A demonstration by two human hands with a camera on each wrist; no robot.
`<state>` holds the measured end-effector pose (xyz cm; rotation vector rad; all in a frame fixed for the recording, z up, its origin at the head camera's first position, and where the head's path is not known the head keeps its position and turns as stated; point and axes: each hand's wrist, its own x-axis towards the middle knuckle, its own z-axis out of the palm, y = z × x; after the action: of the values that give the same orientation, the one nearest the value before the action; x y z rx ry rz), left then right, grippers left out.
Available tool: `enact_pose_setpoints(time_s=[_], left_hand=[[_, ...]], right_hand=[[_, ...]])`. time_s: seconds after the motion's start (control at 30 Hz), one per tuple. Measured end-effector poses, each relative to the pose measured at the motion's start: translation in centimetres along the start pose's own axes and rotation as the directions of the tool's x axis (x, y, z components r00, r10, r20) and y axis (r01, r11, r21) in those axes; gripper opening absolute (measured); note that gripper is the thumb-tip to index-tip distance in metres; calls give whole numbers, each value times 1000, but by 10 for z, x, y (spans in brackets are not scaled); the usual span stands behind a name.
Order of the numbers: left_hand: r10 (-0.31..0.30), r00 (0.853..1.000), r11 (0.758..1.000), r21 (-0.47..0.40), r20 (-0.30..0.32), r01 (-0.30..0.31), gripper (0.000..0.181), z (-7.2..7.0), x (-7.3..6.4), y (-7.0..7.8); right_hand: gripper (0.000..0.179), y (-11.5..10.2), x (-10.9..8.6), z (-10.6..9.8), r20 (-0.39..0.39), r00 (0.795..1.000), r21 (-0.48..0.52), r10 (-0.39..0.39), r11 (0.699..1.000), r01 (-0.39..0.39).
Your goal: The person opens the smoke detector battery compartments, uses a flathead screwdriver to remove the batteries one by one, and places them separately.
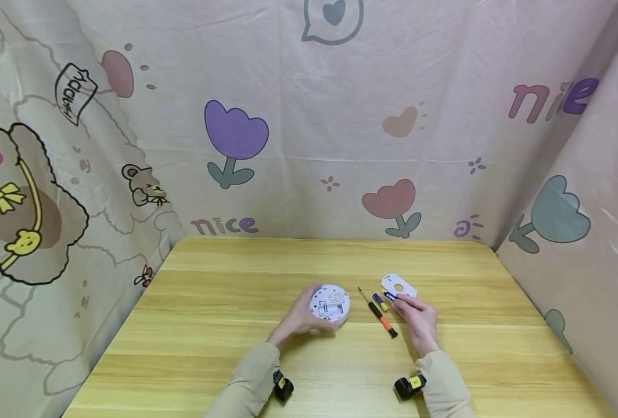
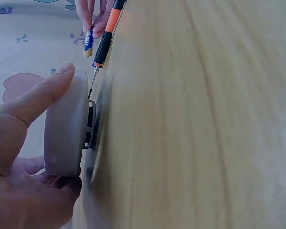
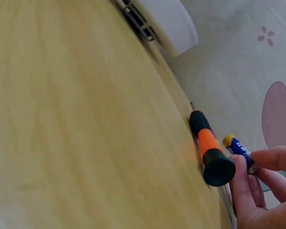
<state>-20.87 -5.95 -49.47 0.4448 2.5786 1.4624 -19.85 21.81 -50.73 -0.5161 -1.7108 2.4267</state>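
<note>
My left hand (image 1: 304,313) grips a round white device (image 1: 338,291) by its sides, thumb and fingers around the rim. Its open battery compartment (image 1: 331,310) faces up and no battery shows in it. In the left wrist view the device's thick white side (image 2: 64,129) is seen close over the wooden table. Between thumb and fingertips, my right hand (image 1: 419,319) pinches a blue battery (image 3: 241,151) with a yellow end, raised above the table. A second blue and yellow battery (image 1: 380,302) lies just left of that hand.
A screwdriver (image 1: 376,312) with a black and orange handle lies between the hands. Behind the right hand is a white plate (image 1: 405,288) with a round hole. The wooden table (image 1: 225,290) ends at a printed curtain (image 1: 309,191) behind and at both sides.
</note>
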Motion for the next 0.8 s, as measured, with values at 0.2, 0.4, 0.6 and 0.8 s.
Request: enact_pose_setpoints(time_s=[0.2,0.4,0.6,0.8], left_hand=[[-6,1000,1000,-9,2,6,111,0,0,1],[-5,1000,1000,-12,1,5,111,-1,0,1],[-8,1000,1000,1,-1,8,110,0,0,1],[-14,1000,1000,-7,1,14,111,0,0,0]], right_hand=[[43,4,1,1,-49,999,-121,-2,993,-4],[42,3,0,3,-52,999,-174,-13,985,4],[42,2,-1,3,-52,998,-229,-18,973,6],[37,1,-3,6,-33,998,-380,-51,925,35]])
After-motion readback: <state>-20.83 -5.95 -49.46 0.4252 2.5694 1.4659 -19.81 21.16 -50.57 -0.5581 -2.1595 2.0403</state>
